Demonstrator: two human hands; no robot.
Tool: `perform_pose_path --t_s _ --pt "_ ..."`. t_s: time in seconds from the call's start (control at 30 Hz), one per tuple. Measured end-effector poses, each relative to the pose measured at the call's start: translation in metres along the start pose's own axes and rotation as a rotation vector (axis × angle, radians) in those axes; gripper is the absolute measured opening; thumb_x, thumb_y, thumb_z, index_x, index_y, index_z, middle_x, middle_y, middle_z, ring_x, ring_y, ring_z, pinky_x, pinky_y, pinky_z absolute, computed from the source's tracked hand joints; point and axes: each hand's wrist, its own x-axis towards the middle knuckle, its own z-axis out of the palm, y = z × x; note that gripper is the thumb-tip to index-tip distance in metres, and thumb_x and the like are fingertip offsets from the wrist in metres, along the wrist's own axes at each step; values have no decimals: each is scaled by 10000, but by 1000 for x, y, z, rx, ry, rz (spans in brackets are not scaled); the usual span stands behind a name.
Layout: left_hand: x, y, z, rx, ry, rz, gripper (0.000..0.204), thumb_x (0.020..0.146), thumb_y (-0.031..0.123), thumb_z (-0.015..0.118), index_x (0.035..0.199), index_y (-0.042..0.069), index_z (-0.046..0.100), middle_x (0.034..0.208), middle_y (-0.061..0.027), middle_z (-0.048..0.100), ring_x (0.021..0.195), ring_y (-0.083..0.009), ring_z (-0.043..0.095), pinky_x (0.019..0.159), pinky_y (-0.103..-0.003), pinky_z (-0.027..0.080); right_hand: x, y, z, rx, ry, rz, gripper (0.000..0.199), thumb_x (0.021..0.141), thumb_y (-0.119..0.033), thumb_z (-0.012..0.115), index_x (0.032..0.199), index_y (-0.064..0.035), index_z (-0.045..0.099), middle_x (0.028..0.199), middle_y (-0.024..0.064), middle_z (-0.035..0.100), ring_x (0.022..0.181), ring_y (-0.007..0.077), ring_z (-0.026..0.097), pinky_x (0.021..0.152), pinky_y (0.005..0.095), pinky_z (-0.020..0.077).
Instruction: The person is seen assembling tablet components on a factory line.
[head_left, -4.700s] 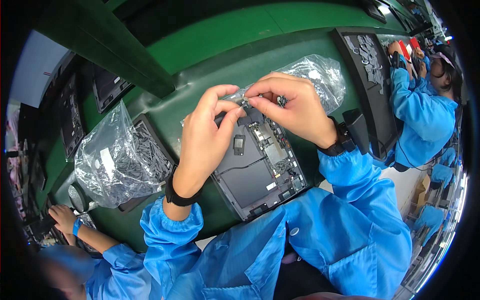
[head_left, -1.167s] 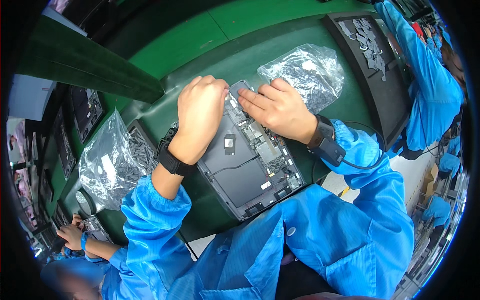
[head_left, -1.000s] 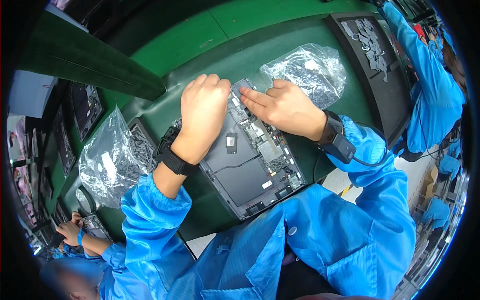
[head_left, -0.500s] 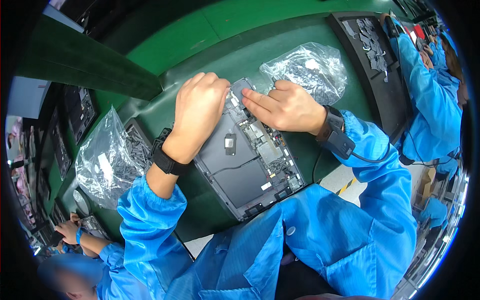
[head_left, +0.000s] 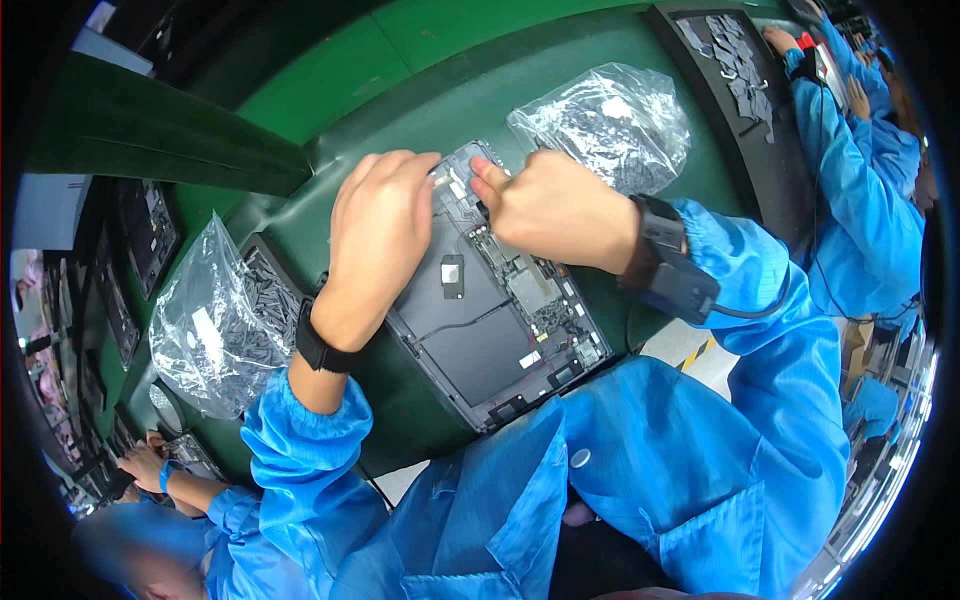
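Observation:
An opened grey tablet-like device (head_left: pixel 478 335) lies on the green bench mat (head_left: pixel 420 110), its circuit boards and dark battery panel exposed. My left hand (head_left: pixel 375 235) rests palm down on the device's upper left part, fingers curled over its far edge. My right hand (head_left: pixel 555 208) is bunched at the far top corner, fingertips pressing on a small part there; what they pinch is hidden. Both wrists wear black straps, and the right one has a cord attached.
A clear plastic bag of small dark parts (head_left: pixel 612 122) lies behind my right hand. Another such bag (head_left: pixel 215 325) sits on a dark tray at my left. A black tray of parts (head_left: pixel 735 75) is far right, beside a co-worker's blue sleeve (head_left: pixel 865 190). Another person's hand (head_left: pixel 150 468) works lower left.
Earlier both hands were raised above the device holding a small piece. They have since come down onto its far top edge, and in the last second they shifted only slightly.

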Motion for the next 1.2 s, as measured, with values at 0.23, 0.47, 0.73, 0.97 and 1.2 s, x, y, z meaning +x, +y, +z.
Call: perform_pose_path --t_s 0.23,0.47,0.73,0.97,1.2 --pt "-99 48 -12 -861 298 -561 580 913 37 566 1450 32 348 1514 -150 340 1433 -268 275 1164 -395 209 -20 -11 4 123 14 206 398 747 -63 618 1136 20 638 1289 187 596 750 256 669 684 357 520" --pt "-164 83 -20 -1600 224 -1005 605 939 72 551 1479 28 282 1507 -133 328 1385 -222 330 1125 -399 273 -100 -103 19 1256 354 644 645 946 -32 499 1513 29 197 1581 197 214 1478 281 184 1183 358 175" --pt "-148 53 -9 -1438 -85 -879 462 906 63 631 1337 7 475 1237 -79 612 1136 -170 574 1003 -317 421 -98 -108 29 1805 586 651 676 954 10 483 1532 8 132 1609 148 142 1491 227 119 1191 337 111" --pt "-83 35 -20 -1498 -4 -570 479 953 85 578 1383 -40 408 1263 -105 587 1151 -164 553 1007 -316 412 -75 -44 -25 2044 584 890 478 999 -166 493 1421 29 382 1331 109 566 1181 185 572 1016 341 453" --pt "-85 10 -64 -875 115 -488 268 963 105 570 1203 -9 608 1156 -111 661 1017 -173 625 880 -301 482 40 105 10 1750 539 1006 221 990 -158 492 1148 -85 628 1020 -23 642 865 41 561 719 204 437"
